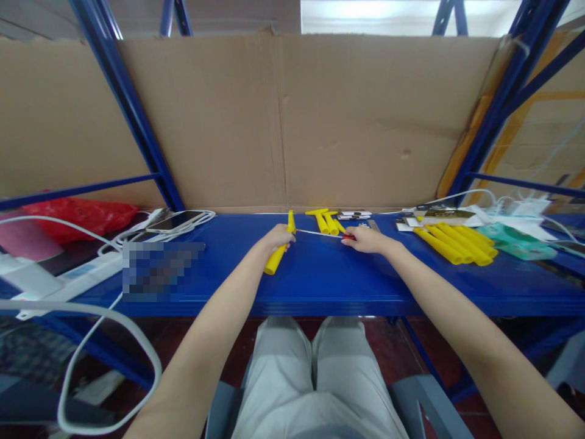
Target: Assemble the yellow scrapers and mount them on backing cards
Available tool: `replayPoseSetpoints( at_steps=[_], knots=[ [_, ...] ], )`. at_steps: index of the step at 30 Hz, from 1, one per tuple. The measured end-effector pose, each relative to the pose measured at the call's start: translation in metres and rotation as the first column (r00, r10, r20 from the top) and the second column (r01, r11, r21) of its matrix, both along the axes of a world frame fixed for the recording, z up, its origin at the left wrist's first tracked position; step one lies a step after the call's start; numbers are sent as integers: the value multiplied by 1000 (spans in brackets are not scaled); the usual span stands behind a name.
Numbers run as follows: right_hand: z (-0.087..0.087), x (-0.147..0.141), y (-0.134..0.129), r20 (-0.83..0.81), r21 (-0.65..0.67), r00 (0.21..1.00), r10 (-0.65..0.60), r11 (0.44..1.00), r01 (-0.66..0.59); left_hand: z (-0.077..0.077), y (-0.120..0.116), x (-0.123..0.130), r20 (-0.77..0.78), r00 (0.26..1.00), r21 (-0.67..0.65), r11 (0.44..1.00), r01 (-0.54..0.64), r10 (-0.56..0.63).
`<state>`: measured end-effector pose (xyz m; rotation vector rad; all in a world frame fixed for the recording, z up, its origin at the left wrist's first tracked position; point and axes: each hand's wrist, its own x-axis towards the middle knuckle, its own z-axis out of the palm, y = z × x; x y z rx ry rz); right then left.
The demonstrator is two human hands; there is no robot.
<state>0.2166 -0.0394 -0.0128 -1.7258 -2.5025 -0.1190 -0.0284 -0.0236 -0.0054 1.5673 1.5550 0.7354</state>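
Observation:
My left hand (280, 235) is closed around a yellow T-shaped plastic handle (275, 261), its tube end pointing toward me and its crosspiece at the far end. In my right hand (365, 239) is a screwdriver (348, 237) with a red grip, my fingers wrapped round it. The thin metal shaft (320, 233) runs left and its tip meets the crosspiece of the yellow handle; the exact contact is too small to make out. Just beyond my hands lie a few more yellow T-shaped handles (322, 222) on the blue table.
Several yellow tubes (457, 244) lie at right beside a green plastic bag (516, 241). Small white-and-black packets (354, 214) sit at the back. On the left are a phone (176, 221), white cables, a power strip (91, 274) and a red bag (82, 219). Cardboard (365, 122) walls the back.

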Motion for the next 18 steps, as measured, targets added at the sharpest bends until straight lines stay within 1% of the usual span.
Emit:
replayPoseSetpoints(
  at_steps=[4, 6, 11, 18],
  knots=[
    [-2, 2, 2, -100, 13, 995, 17, 1000, -16, -1, 1, 0, -2, 1000, 0, 1000, 5, -5],
    [-2, 4, 4, -126, 27, 992, 14, 1000, -11, -1, 2, 0, -6, 1000, -2, 1000, 5, -5],
    [-3, 6, 5, -123, 59, 992, 18, 998, -11, 0, 1, 0, -10, 1000, -7, 1000, -9, 9],
    [-4, 7, 6, -66, 84, 997, 46, 996, -40, -1, 2, -2, -9, 1000, -1, 1000, 4, -4]
  ],
)
